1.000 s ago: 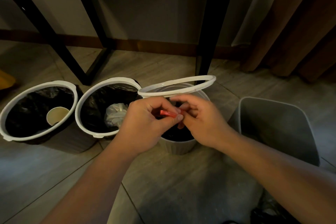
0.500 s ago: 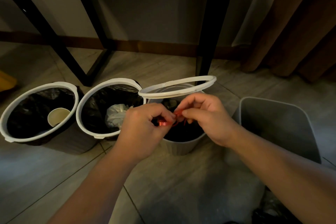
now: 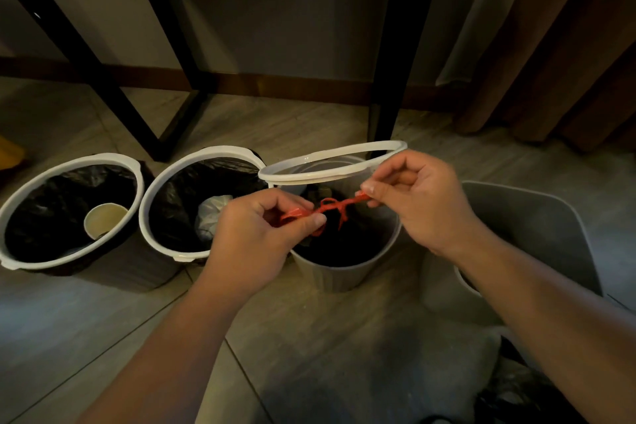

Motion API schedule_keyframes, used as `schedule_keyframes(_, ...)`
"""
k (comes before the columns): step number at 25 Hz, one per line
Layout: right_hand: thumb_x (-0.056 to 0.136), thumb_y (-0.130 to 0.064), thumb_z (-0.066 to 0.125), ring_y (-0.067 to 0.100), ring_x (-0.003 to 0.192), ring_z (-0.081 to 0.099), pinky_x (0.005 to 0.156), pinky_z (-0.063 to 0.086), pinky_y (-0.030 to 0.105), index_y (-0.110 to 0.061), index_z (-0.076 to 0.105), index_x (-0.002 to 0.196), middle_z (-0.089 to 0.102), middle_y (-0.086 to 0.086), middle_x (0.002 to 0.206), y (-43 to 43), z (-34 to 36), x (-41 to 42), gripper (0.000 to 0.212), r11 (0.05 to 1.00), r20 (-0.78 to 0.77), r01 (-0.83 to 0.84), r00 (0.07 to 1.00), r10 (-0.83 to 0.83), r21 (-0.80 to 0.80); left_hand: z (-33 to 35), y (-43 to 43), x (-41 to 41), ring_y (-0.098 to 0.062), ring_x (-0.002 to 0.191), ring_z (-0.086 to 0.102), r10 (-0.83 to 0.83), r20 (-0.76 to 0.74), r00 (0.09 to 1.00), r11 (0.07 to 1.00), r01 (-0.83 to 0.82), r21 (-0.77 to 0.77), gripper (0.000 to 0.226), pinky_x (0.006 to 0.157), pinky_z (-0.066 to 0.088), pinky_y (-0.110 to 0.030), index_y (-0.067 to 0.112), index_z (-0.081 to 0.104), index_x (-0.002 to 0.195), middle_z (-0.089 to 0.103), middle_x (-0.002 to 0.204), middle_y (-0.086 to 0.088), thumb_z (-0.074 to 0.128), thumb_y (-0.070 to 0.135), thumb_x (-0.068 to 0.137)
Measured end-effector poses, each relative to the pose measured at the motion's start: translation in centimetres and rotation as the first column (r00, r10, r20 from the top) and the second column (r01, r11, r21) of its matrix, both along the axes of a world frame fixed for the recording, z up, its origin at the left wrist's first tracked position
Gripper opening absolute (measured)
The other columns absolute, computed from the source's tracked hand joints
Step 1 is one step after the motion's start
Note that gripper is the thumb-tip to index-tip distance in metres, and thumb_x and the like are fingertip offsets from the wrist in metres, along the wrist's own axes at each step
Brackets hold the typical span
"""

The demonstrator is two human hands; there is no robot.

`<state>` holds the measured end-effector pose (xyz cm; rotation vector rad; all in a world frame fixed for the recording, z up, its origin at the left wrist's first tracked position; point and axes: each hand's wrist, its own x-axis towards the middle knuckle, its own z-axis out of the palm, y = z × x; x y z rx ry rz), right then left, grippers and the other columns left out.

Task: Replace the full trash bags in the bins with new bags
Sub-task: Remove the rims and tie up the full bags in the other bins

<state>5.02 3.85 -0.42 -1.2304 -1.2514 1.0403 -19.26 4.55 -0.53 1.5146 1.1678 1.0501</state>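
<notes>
Your left hand (image 3: 254, 234) is curled, thumb and forefinger pinching one end of the red drawstring (image 3: 328, 207). Your right hand (image 3: 421, 205) pinches the other end between thumb and fingertips, a little higher and further right. The string runs taut between the two hands, with a knot and short loose loops near its middle. It hangs directly over the mouth of the round grey bin (image 3: 337, 277) on the floor (image 3: 327, 354). The drawstring belongs to the black bag (image 3: 339, 248) sitting down inside that bin. The bin's white retaining ring (image 3: 309, 177) is off its seat and lies tilted across the top, its right side raised behind your right hand. To the left stand two more round bins side by side, close together, each with its white ring pressed down over a black liner. The middle bin (image 3: 220, 150) holds a crumpled white wad (image 3: 211, 217). The far-left bin (image 3: 103, 158) holds a paper cup (image 3: 105, 218), upright, open end up. On your right, just past your right forearm, is a grey rectangular bin (image 3: 533, 227). Dark plastic (image 3: 516, 399) lies at the lower right edge; what it is cannot be made out. Black counter legs (image 3: 389, 45) rise behind the bins, and a brown curtain (image 3: 568, 45) hangs at the upper right.
</notes>
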Motion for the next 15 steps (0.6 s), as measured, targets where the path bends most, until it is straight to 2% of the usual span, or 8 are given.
schedule_keyframes(3, 0.087, 0.004, 0.078, 0.025, 0.077, 0.079, 0.07, 0.063, 0.028, -0.025, 0.076, 0.087, 0.079, 0.012, 0.086, 0.2, -0.2, 2.4, 0.029, 0.999, -0.019, 0.052, 0.998, -0.052, 0.014, -0.5, 0.4, -1.1, -0.012, 0.077, 0.075, 0.023, 0.02, 1.0, 0.993, -0.021, -0.114, 0.018, 0.069, 0.058, -0.02, 0.002, 0.071, 0.079, 0.08, 0.084, -0.004, 0.086, 0.013, 0.079)
schedule_keyframes(6, 0.087, 0.005, 0.076, 0.025, 0.086, 0.079, 0.073, 0.063, 0.026, -0.026, 0.08, 0.085, 0.08, 0.011, 0.091, 0.1, -1.4, 4.9, 0.032, 0.991, 0.011, 0.045, 0.999, -0.044, -0.123, -1.6, 0.6, -2.2, -0.017, 0.072, 0.074, 0.071, 0.042, 0.997, 0.959, -0.057, -0.276, 0.023, 0.065, 0.059, -0.023, -0.003, 0.064, 0.082, 0.077, 0.078, -0.017, 0.081, 0.011, 0.085)
schedule_keyframes(8, 0.089, 0.01, 0.069, 0.026, 0.086, 0.077, 0.072, 0.062, 0.027, -0.02, 0.078, 0.082, 0.079, 0.009, 0.087, 0.0, -2.5, 6.0, 0.032, 0.953, -0.188, 0.094, 0.97, -0.153, -0.287, -2.4, 0.9, -2.8, -0.02, 0.07, 0.075, 0.136, 0.058, 0.989, 0.919, -0.104, -0.38, 0.02, 0.063, 0.061, -0.024, -0.002, 0.059, 0.083, 0.073, 0.075, -0.023, 0.076, 0.004, 0.091)
schedule_keyframes(10, 0.091, 0.011, 0.065, 0.022, 0.085, 0.075, 0.072, 0.061, 0.031, -0.015, 0.073, 0.084, 0.075, 0.008, 0.083, 0.1, -3.5, 6.8, 0.028, 0.905, -0.393, 0.125, 0.87, -0.296, -0.407, -3.3, 1.0, -3.2, -0.019, 0.068, 0.074, 0.198, 0.082, 0.977, 0.878, -0.14, -0.457, 0.027, 0.06, 0.06, -0.025, 0.007, 0.053, 0.077, 0.072, 0.068, -0.013, 0.073, 0.003, 0.095)
schedule_keyframes(12, 0.093, 0.009, 0.062, 0.02, 0.088, 0.074, 0.077, 0.058, 0.033, -0.015, 0.069, 0.091, 0.074, 0.006, 0.084, 0.3, -4.3, 7.2, 0.025, 0.868, -0.482, 0.147, 0.781, -0.396, -0.475, -4.1, 1.0, -3.7, -0.018, 0.066, 0.073, 0.231, 0.12, 0.966, 0.843, -0.137, -0.521, 0.032, 0.059, 0.06, -0.025, 0.012, 0.049, 0.074, 0.072, 0.068, -0.007, 0.072, 0.004, 0.095)
schedule_keyframes(15, 0.097, 0.005, 0.058, 0.018, 0.09, 0.073, 0.078, 0.056, 0.032, -0.017, 0.063, 0.105, 0.072, 0.008, 0.092, 0.5, -4.9, 7.7, 0.024, 0.811, -0.575, 0.166, 0.627, -0.526, -0.561, -5.1, 1.0, -4.4, -0.018, 0.065, 0.073, 0.292, 0.152, 0.944, 0.798, -0.153, -0.582, 0.033, 0.056, 0.06, -0.025, 0.014, 0.049, 0.074, 0.074, 0.072, -0.008, 0.07, 0.003, 0.097)
